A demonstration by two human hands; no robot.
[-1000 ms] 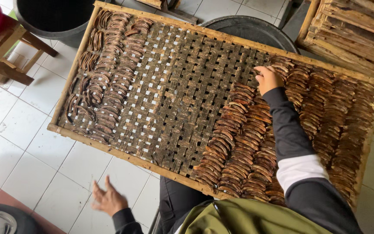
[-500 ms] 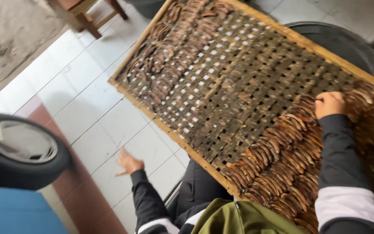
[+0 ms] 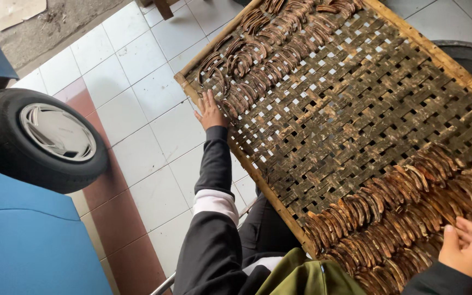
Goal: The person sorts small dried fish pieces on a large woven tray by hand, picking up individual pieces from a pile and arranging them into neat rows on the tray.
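Observation:
A large woven bamboo drying tray (image 3: pixel 350 117) with a pale wooden frame lies tilted across the view. Rows of brown curved dried slices (image 3: pixel 271 52) fill its far left corner, and more brown slices (image 3: pixel 405 207) cover its near right part. My left hand (image 3: pixel 210 111) rests with fingers spread on the tray's left frame edge, beside the far group of slices, holding nothing. At the bottom right, my right hand (image 3: pixel 464 246) lies on the near slices with fingers curled; whether it grips any slice is unclear. Both arms wear dark sleeves.
A vehicle wheel (image 3: pixel 39 139) and blue bodywork (image 3: pixel 23 240) stand at the left on the white tiled floor (image 3: pixel 137 104). A dark round tub (image 3: pixel 471 54) sits under the tray's right side. A green cloth (image 3: pixel 301 276) lies in my lap.
The view has swung left. My left hand rose from over the floor tiles to the tray's left edge. My right hand stays on the slices at the right.

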